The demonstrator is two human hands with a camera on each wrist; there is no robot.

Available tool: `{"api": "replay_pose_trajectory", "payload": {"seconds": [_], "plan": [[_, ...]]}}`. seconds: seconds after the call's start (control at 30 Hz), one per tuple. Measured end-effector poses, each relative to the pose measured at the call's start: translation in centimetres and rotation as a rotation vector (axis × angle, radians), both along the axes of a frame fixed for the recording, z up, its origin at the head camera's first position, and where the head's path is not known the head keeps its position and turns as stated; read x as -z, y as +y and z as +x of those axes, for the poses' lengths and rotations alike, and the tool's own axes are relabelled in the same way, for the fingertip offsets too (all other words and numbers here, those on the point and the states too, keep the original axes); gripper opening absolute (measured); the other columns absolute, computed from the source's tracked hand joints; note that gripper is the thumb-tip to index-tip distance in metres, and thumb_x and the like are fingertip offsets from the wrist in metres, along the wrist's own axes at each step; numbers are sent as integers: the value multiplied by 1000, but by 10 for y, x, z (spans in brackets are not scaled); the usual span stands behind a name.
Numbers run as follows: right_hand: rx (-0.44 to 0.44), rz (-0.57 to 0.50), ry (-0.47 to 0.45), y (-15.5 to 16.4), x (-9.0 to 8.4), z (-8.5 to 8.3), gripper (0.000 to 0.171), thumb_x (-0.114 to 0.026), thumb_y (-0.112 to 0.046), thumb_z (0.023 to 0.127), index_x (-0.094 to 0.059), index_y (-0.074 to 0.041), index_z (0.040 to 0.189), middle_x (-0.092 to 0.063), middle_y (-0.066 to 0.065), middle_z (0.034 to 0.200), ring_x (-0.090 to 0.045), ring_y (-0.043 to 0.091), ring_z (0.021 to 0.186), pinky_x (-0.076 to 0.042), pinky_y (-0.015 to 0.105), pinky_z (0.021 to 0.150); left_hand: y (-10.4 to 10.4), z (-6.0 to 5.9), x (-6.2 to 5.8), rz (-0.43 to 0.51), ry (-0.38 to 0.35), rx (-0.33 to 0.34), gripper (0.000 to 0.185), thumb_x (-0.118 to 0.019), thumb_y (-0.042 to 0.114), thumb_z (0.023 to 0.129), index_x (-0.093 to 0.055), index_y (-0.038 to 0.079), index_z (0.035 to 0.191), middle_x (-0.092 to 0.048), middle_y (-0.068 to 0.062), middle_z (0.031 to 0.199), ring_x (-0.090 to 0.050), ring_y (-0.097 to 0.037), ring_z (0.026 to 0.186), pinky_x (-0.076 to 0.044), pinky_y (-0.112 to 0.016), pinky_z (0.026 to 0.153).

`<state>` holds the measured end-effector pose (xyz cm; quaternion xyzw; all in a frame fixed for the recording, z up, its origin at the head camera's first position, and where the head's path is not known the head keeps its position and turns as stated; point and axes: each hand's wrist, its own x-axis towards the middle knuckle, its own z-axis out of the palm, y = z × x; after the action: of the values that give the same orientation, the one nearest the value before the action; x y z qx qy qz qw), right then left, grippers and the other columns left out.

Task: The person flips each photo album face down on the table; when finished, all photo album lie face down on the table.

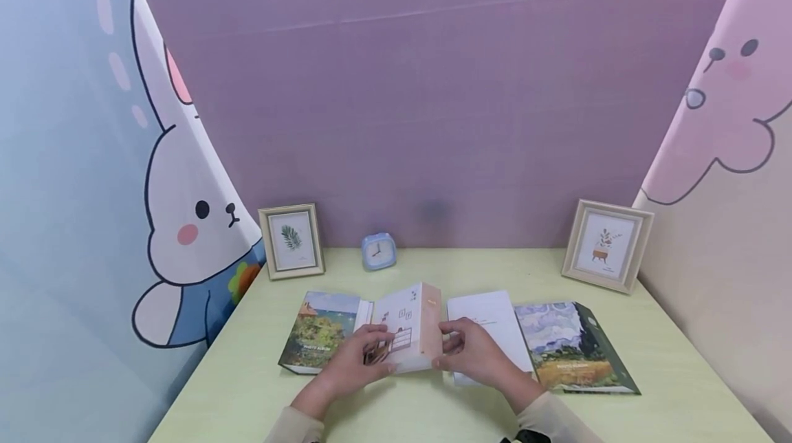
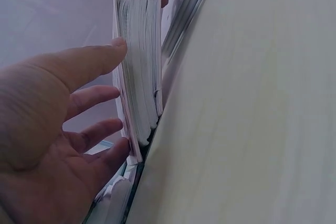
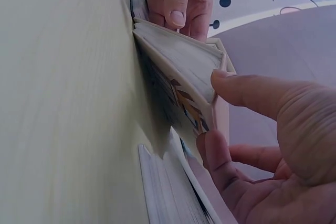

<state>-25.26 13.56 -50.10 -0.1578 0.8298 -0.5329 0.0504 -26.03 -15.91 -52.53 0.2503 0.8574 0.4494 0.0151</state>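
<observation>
Both hands are clamped on the little pink album, left hand on its front cover and right hand on the spine side, so it stands upright between them, long axis vertical, neither hand nearer.

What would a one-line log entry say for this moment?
left hand: holds pink album | right hand: holds same album | album: propped up on green table | beside: landscape album, white booklet

Glossy paper album (matt table)
</observation>
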Motion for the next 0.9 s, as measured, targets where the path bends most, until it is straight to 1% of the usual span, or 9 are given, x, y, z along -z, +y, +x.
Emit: {"api": "replay_pose_trajectory", "payload": {"seconds": [0.13, 0.23, 0.33, 0.57, 0.67, 0.8, 0.9], "plan": [[-5, 55, 13, -2, 0, 2, 71, -94, -7, 72, -62, 12, 132, -64, 12, 108, -68, 29, 92, -60, 26, 71, 0, 1, -1, -15, 10, -15, 53, -85, 30, 88, -69, 8, 133, -56, -13, 147, -54, -38, 136, -42, -58, 115], [-24, 104, 40, -4, 2, 5, 71, -95, -6, 71, -62, 12, 131, -62, 10, 106, -67, 25, 90, -60, 24, 70, 0, 1, -2, -23, 11, -24, 51, -85, 30, 89, -70, 7, 132, -57, -14, 147, -57, -38, 132, -45, -56, 113], [-37, 125, 59, -6, 4, 8, 71, -95, -4, 70, -63, 14, 130, -62, 11, 105, -67, 24, 88, -59, 23, 68, 0, 2, -3, -37, 7, -28, 49, -84, 30, 90, -71, 7, 131, -57, -15, 146, -57, -38, 131, -47, -56, 111], [-32, 165, 72, -7, 4, 9, 72, -97, -7, 69, -64, 13, 129, -62, 11, 102, -66, 21, 84, -57, 23, 68, 1, 3, -5, -94, 24, -34, 50, -86, 30, 88, -71, 8, 131, -58, -14, 146, -53, -41, 135, -41, -63, 114], [-34, 178, 85, -7, 4, 9, 71, -97, -7, 69, -65, 12, 129, -62, 9, 102, -66, 20, 84, -57, 23, 69, 1, 3, -5, -111, 24, -36, 52, -86, 32, 87, -72, 10, 131, -58, -12, 146, -53, -42, 136, -40, -64, 114], [-32, 197, 110, -8, 4, 10, 70, -97, -8, 69, -65, 12, 127, -63, 7, 103, -67, 20, 84, -57, 24, 70, 1, 2, -4, -109, 15, -32, 53, -88, 33, 86, -71, 12, 132, -57, -10, 147, -52, -42, 136, -39, -65, 114], [-29, 218, 119, -8, 2, 11, 69, -97, -9, 68, -66, 11, 127, -64, 6, 103, -67, 19, 84, -57, 24, 70, 2, 3, -3, -115, 25, -25, 55, -88, 35, 85, -71, 13, 133, -56, -10, 148, -53, -42, 135, -40, -66, 113]]}}
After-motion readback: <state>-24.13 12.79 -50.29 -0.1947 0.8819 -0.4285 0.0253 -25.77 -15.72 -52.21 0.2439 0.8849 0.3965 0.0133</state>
